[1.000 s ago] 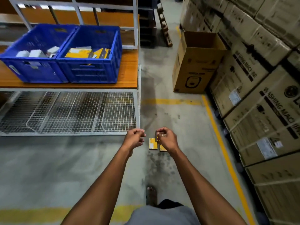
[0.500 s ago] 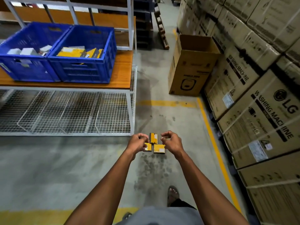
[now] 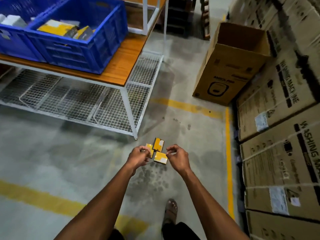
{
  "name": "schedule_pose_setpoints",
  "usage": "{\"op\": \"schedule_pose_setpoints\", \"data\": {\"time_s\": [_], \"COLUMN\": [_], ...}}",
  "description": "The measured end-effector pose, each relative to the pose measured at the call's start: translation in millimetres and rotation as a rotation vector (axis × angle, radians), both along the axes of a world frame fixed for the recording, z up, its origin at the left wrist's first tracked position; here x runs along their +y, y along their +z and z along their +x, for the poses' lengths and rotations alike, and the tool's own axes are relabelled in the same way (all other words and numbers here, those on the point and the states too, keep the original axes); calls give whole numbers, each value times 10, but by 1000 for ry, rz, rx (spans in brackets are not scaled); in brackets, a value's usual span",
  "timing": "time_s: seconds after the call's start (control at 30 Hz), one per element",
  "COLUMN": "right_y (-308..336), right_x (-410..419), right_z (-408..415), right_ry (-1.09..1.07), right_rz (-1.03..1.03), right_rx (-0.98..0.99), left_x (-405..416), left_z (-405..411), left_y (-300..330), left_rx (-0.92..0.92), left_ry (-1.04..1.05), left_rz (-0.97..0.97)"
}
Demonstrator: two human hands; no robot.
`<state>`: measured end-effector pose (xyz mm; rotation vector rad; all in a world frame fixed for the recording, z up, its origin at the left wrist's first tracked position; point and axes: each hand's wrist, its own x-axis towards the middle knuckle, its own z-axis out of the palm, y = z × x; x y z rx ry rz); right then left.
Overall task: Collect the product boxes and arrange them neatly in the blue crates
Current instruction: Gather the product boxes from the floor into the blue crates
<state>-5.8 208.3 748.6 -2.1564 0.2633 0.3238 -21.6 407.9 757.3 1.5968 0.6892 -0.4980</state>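
Since half a second ago the table [image 3: 119, 68] and its two blue crates have swung nearer and up to the left of the view, and the open cardboard box [image 3: 230, 66] now stands larger at the right, with the stacked washing-machine cartons [image 3: 280, 135] beside it along the yellow floor line [image 3: 229, 153]. One sandalled foot [image 3: 170, 209] shows on the grey floor, as before. The nearer blue crate [image 3: 83, 49] sits on the wooden top touching the further blue crate [image 3: 15, 44]; yellow product boxes [image 3: 58, 28] lie loosely in the nearer one, white boxes [image 3: 12, 20] in the other. Both arms reach forward as earlier, the three small yellow boxes held between them in much the same fan. The left hand [image 3: 139, 157] pinches the left yellow box [image 3: 150, 147] with curled fingers. The right hand [image 3: 178, 158] has thumb and forefinger closed at the edge of the lower yellow box [image 3: 160, 157]. The top yellow box [image 3: 158, 144] stands tilted above both; which hand grips it I cannot tell.
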Motion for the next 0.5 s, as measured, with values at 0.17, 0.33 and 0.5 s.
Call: {"op": "schedule_pose_setpoints", "data": {"time_s": [0.17, 0.33, 0.5], "right_y": [-545, -1166, -1994], "right_x": [-424, -625, -673], "right_z": [412, 699, 931], "right_ry": [106, 159, 179], "right_rz": [-37, -74, -85], "right_rx": [35, 42, 54], "left_x": [-439, -672, -737], "left_z": [368, 686, 982], "left_y": [-373, -907, -1867], "left_rx": [-8, 1, 32], "left_ry": [-4, -75, -153], "left_rz": [149, 183, 202]}}
